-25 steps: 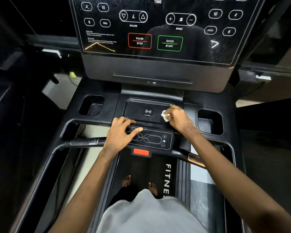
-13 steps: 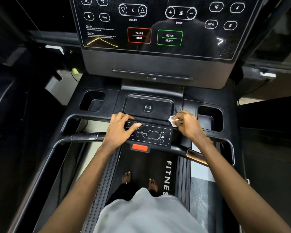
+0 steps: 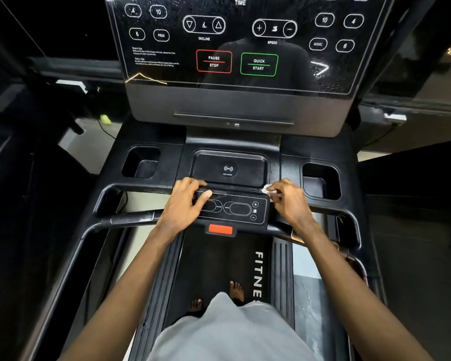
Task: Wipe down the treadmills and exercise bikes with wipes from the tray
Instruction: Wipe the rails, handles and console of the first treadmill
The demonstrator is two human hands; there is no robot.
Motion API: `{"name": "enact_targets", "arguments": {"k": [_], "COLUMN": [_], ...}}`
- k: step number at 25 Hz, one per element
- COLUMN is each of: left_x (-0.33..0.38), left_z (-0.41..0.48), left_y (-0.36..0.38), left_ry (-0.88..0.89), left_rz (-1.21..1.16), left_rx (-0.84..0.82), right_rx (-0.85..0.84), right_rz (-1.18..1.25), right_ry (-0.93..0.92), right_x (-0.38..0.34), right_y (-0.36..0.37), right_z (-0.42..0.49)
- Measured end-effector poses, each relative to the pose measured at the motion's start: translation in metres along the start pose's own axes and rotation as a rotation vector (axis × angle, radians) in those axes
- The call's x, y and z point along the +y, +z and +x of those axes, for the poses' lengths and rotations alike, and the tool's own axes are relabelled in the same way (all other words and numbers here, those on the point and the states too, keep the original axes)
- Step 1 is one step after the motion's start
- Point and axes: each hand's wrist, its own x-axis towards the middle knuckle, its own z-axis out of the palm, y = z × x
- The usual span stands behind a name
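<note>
I stand on a black treadmill whose console (image 3: pixel 235 100) fills the top of the head view. My right hand (image 3: pixel 289 201) pinches a small crumpled white wipe (image 3: pixel 266 189) against the top right corner of the lower control panel (image 3: pixel 235 208), beside the charging pad (image 3: pixel 228 169). My left hand (image 3: pixel 186 204) rests on the left part of that panel, fingers curled over its top edge and thumb lying across the buttons.
Cup holders sit at the left (image 3: pixel 143 162) and right (image 3: pixel 320 179) of the console deck. A curved handlebar (image 3: pixel 130 218) runs under both hands, with a red stop tab (image 3: pixel 220 229) below the panel. My bare feet (image 3: pixel 236 291) stand on the belt. Dark machines flank both sides.
My right hand slid the wipe from the charging pad's right side down to the top right corner of the control panel. My left hand stayed on the panel.
</note>
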Motion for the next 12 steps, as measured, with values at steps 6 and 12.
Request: {"name": "enact_targets", "arguments": {"k": [6, 12], "left_x": [-0.022, -0.035], "left_z": [-0.006, -0.01], "left_y": [-0.015, -0.025], "left_ry": [-0.013, 0.02], "left_rz": [-0.199, -0.23], "left_rx": [-0.034, -0.113], "right_rx": [0.175, 0.33], "right_rz": [0.267, 0.118], "right_ry": [0.322, 0.051], "right_x": [-0.032, -0.084], "right_y": [-0.038, 0.013], "right_z": [-0.012, -0.058]}}
